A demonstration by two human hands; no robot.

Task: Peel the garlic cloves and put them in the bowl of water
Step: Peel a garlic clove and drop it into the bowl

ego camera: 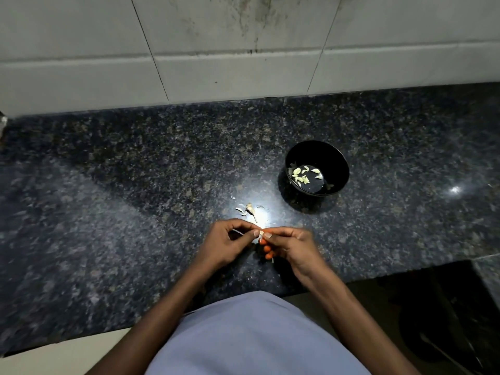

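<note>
- Garlic clove (261, 235) held above the dark granite counter (135, 185), pinched between both hands near the counter's front edge
- Left hand (230, 244): thumb and forefinger curled onto the clove's left side. Right hand (290, 244): fingertips clamped on its right side; nails painted orange
- Black bowl (341, 169) stands apart, behind and right of the hands; water and a cluster of peeled cloves (301, 175) inside
- Loose skins and a stem scrap (249, 209) lie on the counter just behind the hands
- Judgement: peeling in progress; whether skin remains on this clove is too small to tell
- Handling: clove likely light, firm, a little slick once bare; skin papery and tears easily. Best grip is across the clove's broad sides, with a nail lifting the skin from the root end
- Risk: clove may squirt out under a hard pinch
</note>
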